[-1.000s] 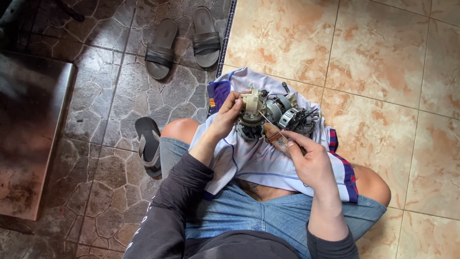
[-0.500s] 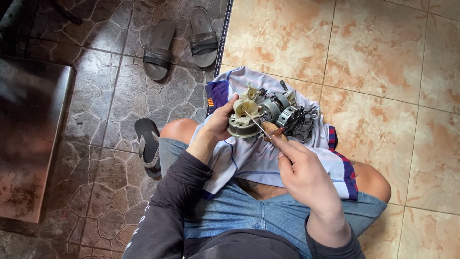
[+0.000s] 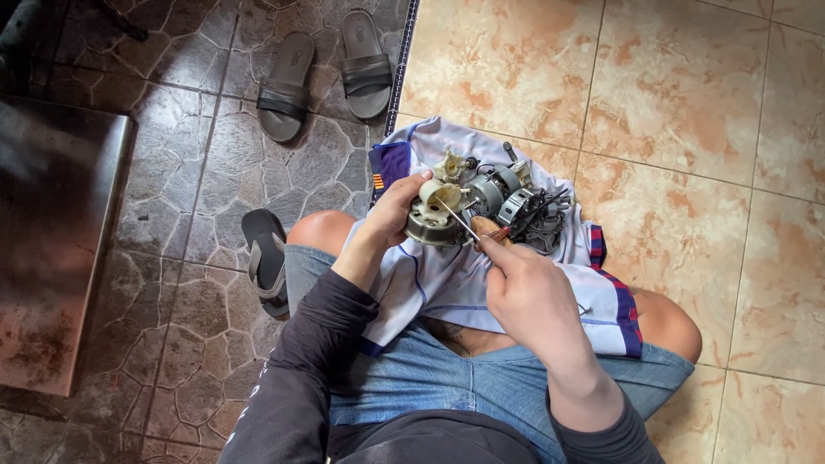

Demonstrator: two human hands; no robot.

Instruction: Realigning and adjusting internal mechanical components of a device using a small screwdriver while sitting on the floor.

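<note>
Motor [image 3: 481, 206] gripped by left hand [image 3: 397, 209]; right hand [image 3: 528, 296] fingers pinch what looks like a screwdriver [image 3: 468, 227]

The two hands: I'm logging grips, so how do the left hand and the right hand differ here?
The left hand clasps the round motor part from its side, fingers wrapped on the housing; the right hand pinches a wooden-handled screwdriver, its thin shaft angled into that part. The left sits farther from the body, the right nearer. Both are bare, with dark sleeves, above the white cloth.

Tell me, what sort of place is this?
Probably a home porch or entryway: tiled floor, sandals left by the edge, and a person sitting on the ground with a motor on their lap.
</note>
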